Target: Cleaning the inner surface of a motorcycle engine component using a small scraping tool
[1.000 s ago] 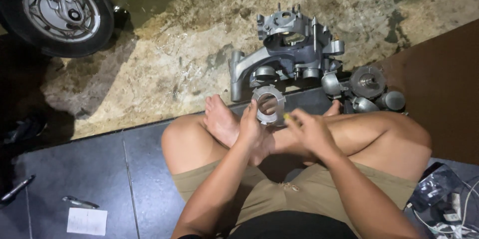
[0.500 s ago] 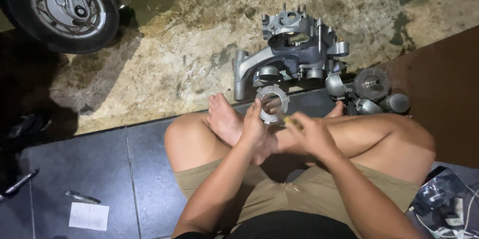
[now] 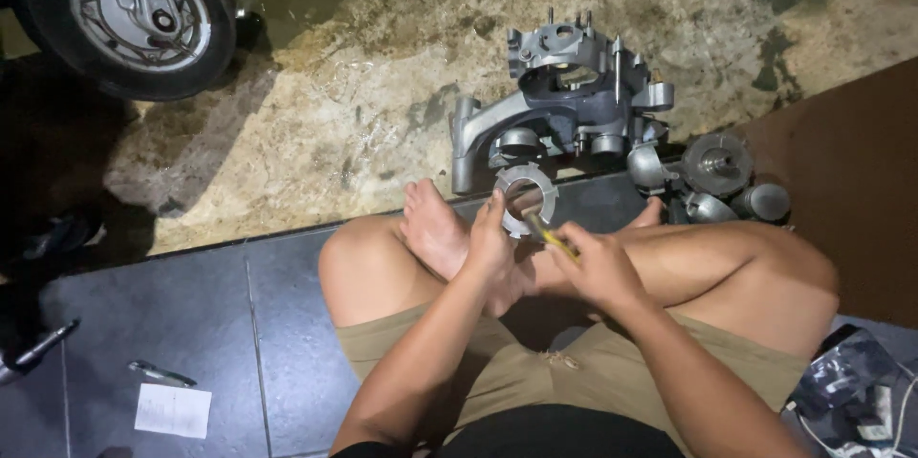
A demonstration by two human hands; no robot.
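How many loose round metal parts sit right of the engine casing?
3: a large disc-shaped part, a rounded grey piece left of it, a cylinder lower right. Others may be hidden behind the knee.

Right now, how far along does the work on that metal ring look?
Done: the engine casing lies stripped on the floor, with loose round parts beside it. In hand: the left hand holds the metal ring while the right hand works a yellow-handled tool against it. Left: ring and parts are still unfitted.

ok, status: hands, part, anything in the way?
Left hand grips notched round grey metal ring. Right hand holds thin yellow-handled tool at ring. Grey engine casing beyond, apart.
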